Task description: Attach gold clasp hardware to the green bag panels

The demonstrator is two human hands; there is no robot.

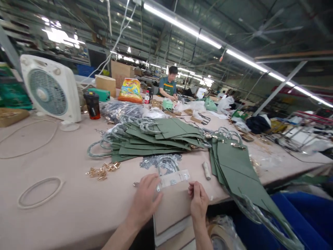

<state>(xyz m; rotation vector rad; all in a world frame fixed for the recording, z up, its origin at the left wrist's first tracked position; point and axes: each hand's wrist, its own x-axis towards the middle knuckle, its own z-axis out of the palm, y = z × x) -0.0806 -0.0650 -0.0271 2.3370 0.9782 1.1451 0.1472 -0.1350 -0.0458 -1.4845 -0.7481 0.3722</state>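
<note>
My left hand (146, 198) lies over the left end of a pale strip (173, 178), its thumb apart from the fingers. Small metal bits show along this strip, which crosses the top of a beige panel (173, 205) hanging over the table's front edge. A plastic-wrapped handle (168, 161) loops up behind the strip. At the strip's right end my right hand (198, 200) has its fingers curled in a pinch; what they hold, if anything, is hidden. Gold-coloured metal fittings (102, 171) lie in a small heap to the left.
Green bag panels (156, 140) with wrapped handles are stacked behind; more green panels (234, 161) overhang the edge at right. A short pale roll (206, 171) lies between. At left are a cord ring (40, 192) and a fan (52, 88). A co-worker (168, 85) sits across the table.
</note>
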